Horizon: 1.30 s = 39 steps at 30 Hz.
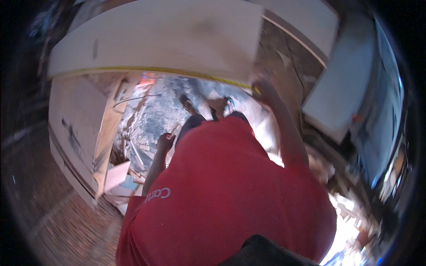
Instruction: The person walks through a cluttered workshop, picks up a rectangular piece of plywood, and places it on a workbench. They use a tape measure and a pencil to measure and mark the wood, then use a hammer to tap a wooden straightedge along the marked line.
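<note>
A long pale board [168, 40] spans the far side in front of me. Along its near edge stretches a yellow measuring tape [177, 71], extended from the board's left end to its right corner. My right hand [263, 90] is closed on the tape's right end at that corner; blur hides the single fingers. At my left side hangs my left hand [165, 141], its fingers curled in and nothing visible in them, apart from the board and the tape.
A pale wood-edged panel [77, 119] stands at the left. Thin cable [135, 101] sticks out near it. Wood scraps [137, 155] and debris litter the grey floor by my feet. Other pale panels [344, 84] lean at the right.
</note>
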Motion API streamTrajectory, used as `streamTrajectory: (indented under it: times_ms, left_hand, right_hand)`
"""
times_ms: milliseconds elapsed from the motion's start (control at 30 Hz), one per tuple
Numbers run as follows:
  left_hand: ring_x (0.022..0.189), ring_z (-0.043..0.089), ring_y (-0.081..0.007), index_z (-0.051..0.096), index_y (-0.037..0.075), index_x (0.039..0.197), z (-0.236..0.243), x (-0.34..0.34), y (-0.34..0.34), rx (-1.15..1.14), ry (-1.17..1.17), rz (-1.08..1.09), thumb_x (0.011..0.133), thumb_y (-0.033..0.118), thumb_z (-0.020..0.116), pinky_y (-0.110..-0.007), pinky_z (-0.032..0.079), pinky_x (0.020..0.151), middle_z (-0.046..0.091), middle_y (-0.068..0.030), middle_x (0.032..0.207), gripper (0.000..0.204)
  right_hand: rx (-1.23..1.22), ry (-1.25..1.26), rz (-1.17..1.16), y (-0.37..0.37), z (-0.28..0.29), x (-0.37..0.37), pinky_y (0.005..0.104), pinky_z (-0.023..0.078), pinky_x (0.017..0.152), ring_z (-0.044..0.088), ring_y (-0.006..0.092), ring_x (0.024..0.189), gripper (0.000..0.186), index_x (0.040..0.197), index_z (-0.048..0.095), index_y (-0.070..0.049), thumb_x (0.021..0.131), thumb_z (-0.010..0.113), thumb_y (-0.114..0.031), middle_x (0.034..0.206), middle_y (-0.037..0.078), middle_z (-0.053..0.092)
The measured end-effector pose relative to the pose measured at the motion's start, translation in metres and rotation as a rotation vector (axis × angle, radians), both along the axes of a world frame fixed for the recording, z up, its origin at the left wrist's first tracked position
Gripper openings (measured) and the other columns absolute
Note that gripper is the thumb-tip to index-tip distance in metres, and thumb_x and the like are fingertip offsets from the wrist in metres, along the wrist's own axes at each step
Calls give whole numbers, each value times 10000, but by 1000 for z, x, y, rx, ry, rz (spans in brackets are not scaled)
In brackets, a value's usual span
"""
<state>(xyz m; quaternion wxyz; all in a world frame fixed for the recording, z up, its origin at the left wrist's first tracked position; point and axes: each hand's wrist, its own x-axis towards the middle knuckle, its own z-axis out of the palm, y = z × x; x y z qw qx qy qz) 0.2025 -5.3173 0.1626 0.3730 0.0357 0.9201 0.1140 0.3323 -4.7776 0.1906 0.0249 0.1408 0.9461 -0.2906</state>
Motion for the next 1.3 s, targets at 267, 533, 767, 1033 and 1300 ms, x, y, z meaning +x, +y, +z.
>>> streamTrajectory:
  times_ms: [267, 533, 767, 1033, 1300]
  left_hand:
    - [1198, 590, -268, 677, 181, 1178, 4, 24, -38, -74, -90, 181, 836, 533, 668, -582, 390, 1002, 664, -74, 1224, 491]
    - [1103, 633, -342, 719, 141, 1103, -20, 71, -100, 67, -31, 335, 859, 511, 622, -447, 497, 967, 660, -148, 1209, 455]
    - [994, 676, -331, 753, 113, 978, -91, 133, -220, 129, -126, 420, 841, 533, 643, -444, 521, 901, 716, -148, 1047, 456]
    - [1027, 663, -304, 754, 112, 941, -112, 145, -415, 77, 37, 710, 849, 537, 635, -422, 510, 931, 721, -137, 1018, 451]
    - [959, 685, -299, 742, 93, 904, -120, 133, -510, 97, 245, 997, 822, 528, 687, -414, 532, 882, 730, -130, 978, 445]
  right_hand:
    - [-1000, -236, 130, -91, 70, -50, 267, 455, 686, 534, 87, 749, 318, 1105, 627, -47, 894, 683, -279, 812, -9, 571]
    - [-1075, -314, 48, -165, 100, -68, 237, 432, 635, 521, 75, 711, 392, 1194, 588, -63, 899, 692, -299, 850, -27, 562]
    - [-826, -518, 67, -284, 114, -131, 276, 451, 487, 609, 126, 659, 373, 1203, 566, -122, 933, 617, -374, 815, 10, 576]
    - [-807, -492, 46, -446, 73, -199, 263, 434, 411, 607, 130, 608, 395, 1144, 544, -95, 940, 584, -431, 840, 22, 573]
    - [-780, -473, 43, -563, 74, -268, 276, 449, 425, 618, 136, 633, 335, 1103, 537, -100, 963, 544, -404, 813, 22, 563]
